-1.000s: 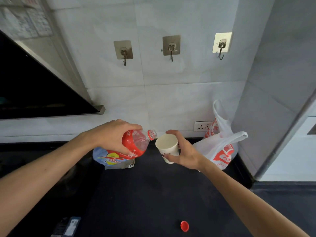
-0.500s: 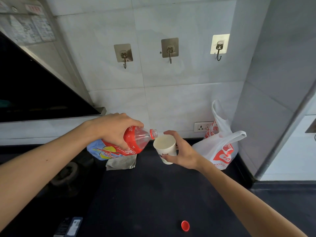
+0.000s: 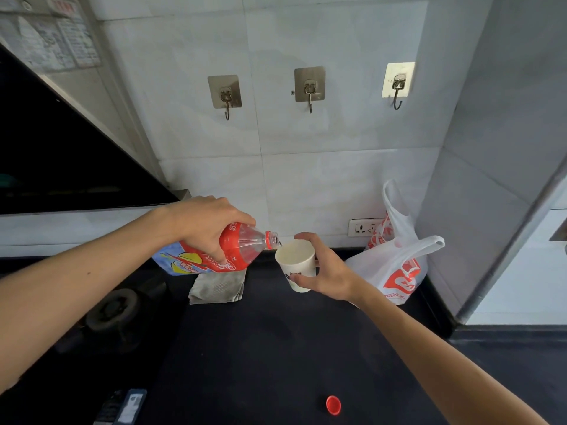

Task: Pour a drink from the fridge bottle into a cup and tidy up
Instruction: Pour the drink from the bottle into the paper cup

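Note:
My left hand [image 3: 205,225] grips a clear plastic bottle [image 3: 245,248] with a red label, tipped almost on its side above the black counter. Its uncapped neck touches the rim of a white paper cup [image 3: 296,265]. My right hand [image 3: 325,271] holds that cup in the air, thumb low on its front and fingers round the back. The cup's inside looks pale; I cannot tell how much liquid is in it. The bottle's red cap [image 3: 333,405] lies loose on the counter near the front edge.
A white plastic bag with red print [image 3: 399,265] stands at the back right by a wall socket [image 3: 363,227]. A blue printed packet [image 3: 176,263] and a grey cloth [image 3: 217,286] lie behind the bottle. A gas burner [image 3: 113,308] is at left.
The bottle has moved up and to the right until its mouth meets the cup's rim. The cup has stayed in my right hand at about the same height.

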### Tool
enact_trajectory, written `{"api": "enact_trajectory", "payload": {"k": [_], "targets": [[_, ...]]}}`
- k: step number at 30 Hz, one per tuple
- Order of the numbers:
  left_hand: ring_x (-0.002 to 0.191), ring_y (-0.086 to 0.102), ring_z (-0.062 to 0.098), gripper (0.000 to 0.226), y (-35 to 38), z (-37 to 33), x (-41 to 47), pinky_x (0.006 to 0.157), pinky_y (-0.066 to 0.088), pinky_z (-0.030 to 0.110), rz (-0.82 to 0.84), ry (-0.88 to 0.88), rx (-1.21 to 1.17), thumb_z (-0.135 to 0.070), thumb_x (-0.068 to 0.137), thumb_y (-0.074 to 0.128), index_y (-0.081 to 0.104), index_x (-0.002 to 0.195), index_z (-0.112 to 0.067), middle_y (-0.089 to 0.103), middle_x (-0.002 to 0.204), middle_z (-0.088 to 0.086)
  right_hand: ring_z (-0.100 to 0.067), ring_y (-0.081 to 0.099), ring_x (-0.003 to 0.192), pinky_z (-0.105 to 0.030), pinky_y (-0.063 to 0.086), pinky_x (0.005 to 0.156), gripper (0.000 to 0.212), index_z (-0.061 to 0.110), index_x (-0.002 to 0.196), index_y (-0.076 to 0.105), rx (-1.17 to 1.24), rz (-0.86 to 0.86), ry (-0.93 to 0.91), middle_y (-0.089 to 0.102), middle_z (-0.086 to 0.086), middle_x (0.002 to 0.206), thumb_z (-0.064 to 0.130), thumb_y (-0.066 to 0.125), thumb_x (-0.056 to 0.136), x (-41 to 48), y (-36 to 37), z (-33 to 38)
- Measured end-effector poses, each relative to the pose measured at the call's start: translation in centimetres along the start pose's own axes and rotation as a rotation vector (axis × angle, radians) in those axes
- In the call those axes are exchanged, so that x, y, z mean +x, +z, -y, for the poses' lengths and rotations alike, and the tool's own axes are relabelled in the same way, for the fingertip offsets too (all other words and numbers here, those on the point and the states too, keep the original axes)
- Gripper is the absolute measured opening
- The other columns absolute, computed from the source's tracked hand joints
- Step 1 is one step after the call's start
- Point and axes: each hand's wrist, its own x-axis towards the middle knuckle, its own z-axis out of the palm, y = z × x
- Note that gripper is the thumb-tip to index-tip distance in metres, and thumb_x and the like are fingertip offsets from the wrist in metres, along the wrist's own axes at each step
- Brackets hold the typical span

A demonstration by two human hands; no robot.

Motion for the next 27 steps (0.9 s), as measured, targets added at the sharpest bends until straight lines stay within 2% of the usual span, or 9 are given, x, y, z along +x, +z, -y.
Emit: {"api": "enact_trajectory", "payload": {"k": [2, 5, 7, 10, 14, 18, 23, 27], "targets": [[0.084, 0.050, 0.003, 0.085, -0.1, 0.2, 0.0, 0.075, 0.052, 0.026, -0.001, -0.004, 0.004, -0.058, 0.064, 0.080, 0.042, 0.139, -0.041, 0.056, 0.103, -0.017, -0.019, 0.055, 0.109, -0.028, 0.053, 0.091, 0.076, 0.028, 0.136, 0.033, 0.006, 0.003, 0.002, 0.053, 0.002, 0.122, 0.020, 0.080, 0.078, 0.4, 0.2, 0.1], [0.086, 0.051, 0.004, 0.085, -0.3, 0.9, 0.1, 0.075, 0.052, 0.025, 0.005, -0.009, 0.012, -0.057, 0.064, 0.080, 0.042, 0.139, -0.040, 0.060, 0.112, -0.013, -0.017, 0.055, 0.109, -0.028, 0.052, 0.091, 0.075, 0.027, 0.136, 0.033, 0.020, -0.002, 0.001, 0.054, 0.002, 0.121, 0.019, 0.080, 0.078, 1.0, 0.6, 0.3], [0.089, 0.055, 0.006, 0.084, -0.4, 1.4, 0.2, 0.076, 0.054, 0.028, 0.006, -0.008, 0.010, -0.058, 0.063, 0.079, 0.043, 0.137, -0.041, 0.060, 0.110, -0.015, -0.017, 0.055, 0.109, -0.027, 0.053, 0.091, 0.074, 0.027, 0.136, 0.034, 0.028, -0.005, 0.004, 0.054, 0.003, 0.121, 0.019, 0.080, 0.078, 1.4, 0.9, 0.3], [0.087, 0.055, 0.007, 0.080, -0.7, 2.2, 0.3, 0.070, 0.050, 0.024, 0.006, -0.002, 0.024, -0.056, 0.064, 0.080, 0.045, 0.134, -0.039, 0.057, 0.103, -0.016, -0.016, 0.055, 0.108, -0.025, 0.053, 0.089, 0.074, 0.026, 0.136, 0.034, 0.026, -0.003, 0.005, 0.054, 0.003, 0.121, 0.019, 0.079, 0.079, 1.9, 1.2, 0.3], [0.087, 0.057, 0.010, 0.077, -0.9, 3.0, 0.6, 0.070, 0.052, 0.026, 0.015, -0.006, 0.037, -0.054, 0.063, 0.080, 0.046, 0.131, -0.040, 0.061, 0.105, -0.012, -0.017, 0.056, 0.108, -0.026, 0.053, 0.089, 0.073, 0.027, 0.135, 0.034, 0.024, -0.006, 0.010, 0.055, 0.002, 0.120, 0.020, 0.080, 0.079, 2.6, 1.5, 0.1], [0.081, 0.052, 0.008, 0.077, -1.0, 3.7, 1.0, 0.066, 0.047, 0.023, 0.015, -0.004, 0.055, -0.054, 0.064, 0.080, 0.046, 0.132, -0.039, 0.050, 0.095, -0.017, -0.018, 0.056, 0.108, -0.028, 0.054, 0.088, 0.073, 0.027, 0.134, 0.034, 0.018, 0.003, 0.014, 0.055, 0.002, 0.121, 0.021, 0.080, 0.079, 3.3, 1.7, 0.0], [0.085, 0.052, 0.010, 0.084, -0.9, 4.4, 1.4, 0.072, 0.053, 0.028, 0.030, -0.017, 0.075, -0.054, 0.064, 0.080, 0.042, 0.138, -0.039, 0.058, 0.108, -0.009, -0.018, 0.056, 0.108, -0.025, 0.053, 0.087, 0.072, 0.028, 0.134, 0.033, 0.014, 0.004, 0.020, 0.055, 0.002, 0.121, 0.021, 0.080, 0.079, 3.9, 2.1, -0.2], [0.086, 0.051, 0.010, 0.085, -0.9, 4.6, 1.5, 0.071, 0.050, 0.026, 0.041, -0.026, 0.087, -0.054, 0.065, 0.081, 0.041, 0.138, -0.039, 0.060, 0.114, -0.007, -0.018, 0.054, 0.109, -0.025, 0.053, 0.088, 0.073, 0.029, 0.134, 0.032, 0.002, 0.012, 0.026, 0.053, 0.003, 0.122, 0.022, 0.080, 0.079, 4.2, 2.2, -0.4]]}}
